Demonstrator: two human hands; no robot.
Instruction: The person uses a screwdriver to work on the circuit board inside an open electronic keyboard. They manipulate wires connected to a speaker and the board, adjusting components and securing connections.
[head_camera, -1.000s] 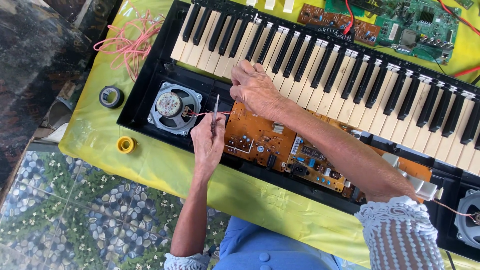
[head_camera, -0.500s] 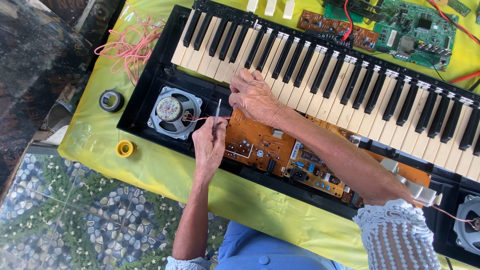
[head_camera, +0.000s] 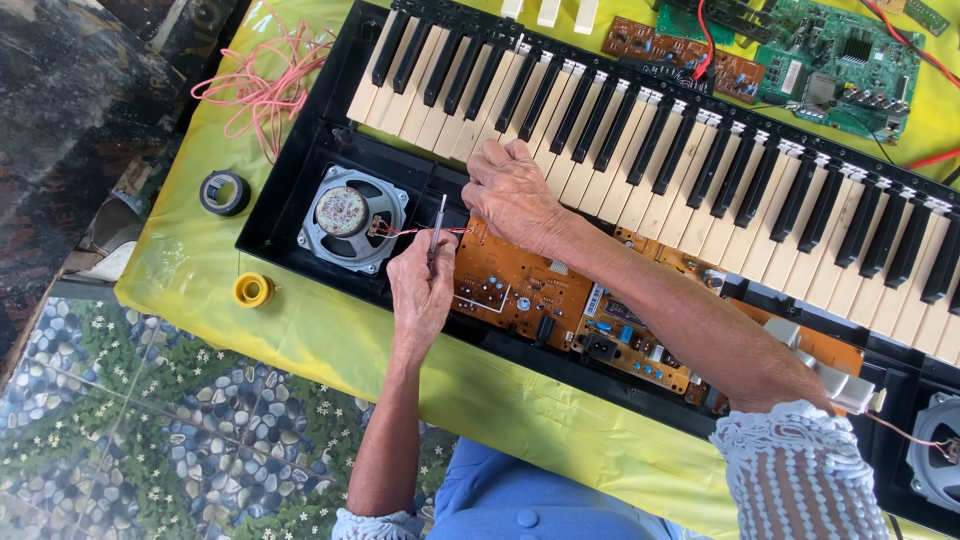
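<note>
Left hand (head_camera: 420, 290): fingers clenched on a thin silver metal tool (head_camera: 437, 222), tip up, at the thin red wire (head_camera: 415, 231).
Right hand (head_camera: 512, 195): fingers pinch the wire's other end, knuckles resting over the white keys' front edge.
Wire: runs taut from the round grey speaker (head_camera: 350, 216) to the right hand, just above the orange circuit board (head_camera: 520, 285).
Keyboard: opened black electronic keyboard (head_camera: 700, 180) lying on yellow-green cloth (head_camera: 320, 330) over the counter.
Loose items: black tape roll (head_camera: 224, 192), yellow tape roll (head_camera: 252, 290), pink wire bundle (head_camera: 262, 85), green circuit board (head_camera: 840, 60).
</note>
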